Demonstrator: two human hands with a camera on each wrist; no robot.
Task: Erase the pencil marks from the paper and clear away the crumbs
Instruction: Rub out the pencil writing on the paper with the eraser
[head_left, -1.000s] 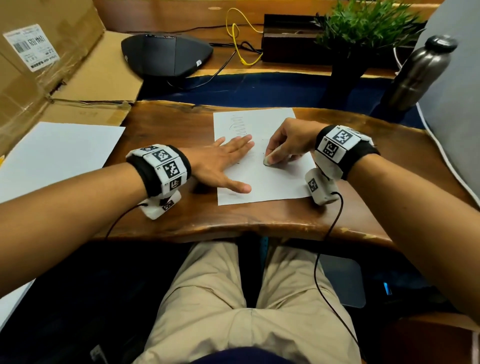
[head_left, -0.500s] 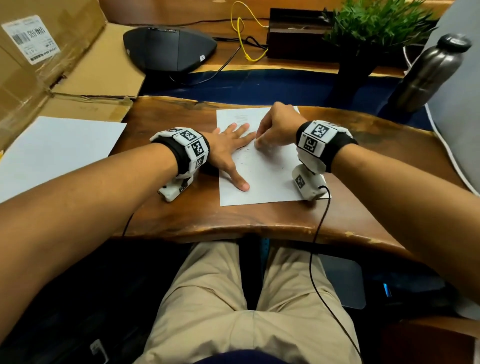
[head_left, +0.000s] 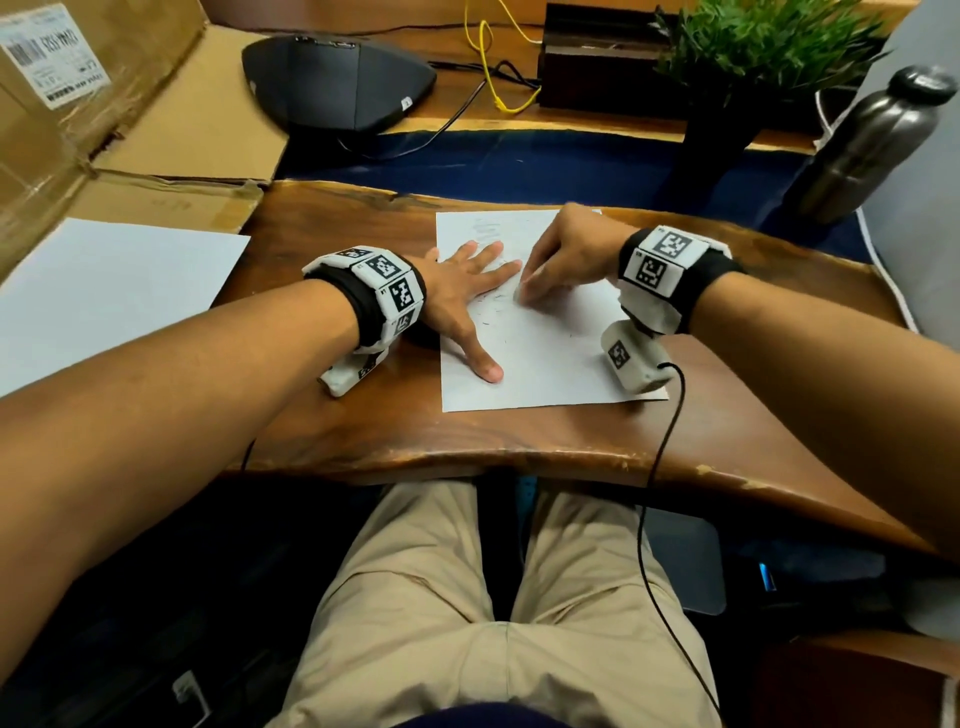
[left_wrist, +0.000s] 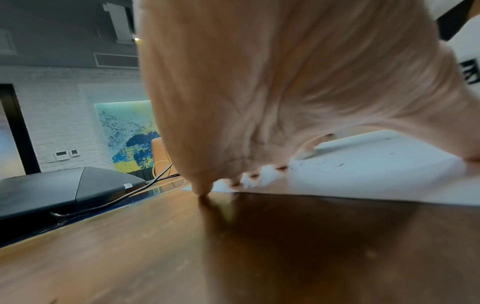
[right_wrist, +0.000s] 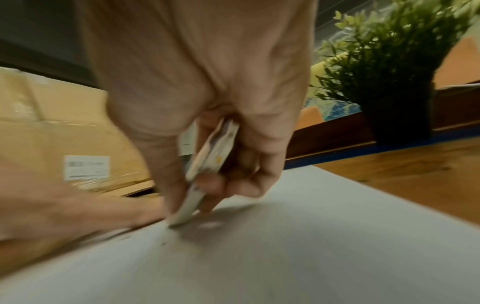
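A white sheet of paper lies on the wooden desk. Faint pencil marks show near its top left. Dark eraser crumbs are scattered across its middle and also show as crumbs in the left wrist view. My left hand lies flat with spread fingers, pressing the paper's left side. My right hand pinches a white eraser in a printed sleeve, its tip on the paper just right of my left fingertips.
Cardboard box and a second white sheet lie at the left. A black conference phone with cables sits behind. A potted plant and a steel bottle stand at the back right. The desk's front edge is near my lap.
My right hand rubbed the eraser up the paper, then back down a little toward my left fingertips. More crumbs lie on the sheet. My left hand still presses the paper.
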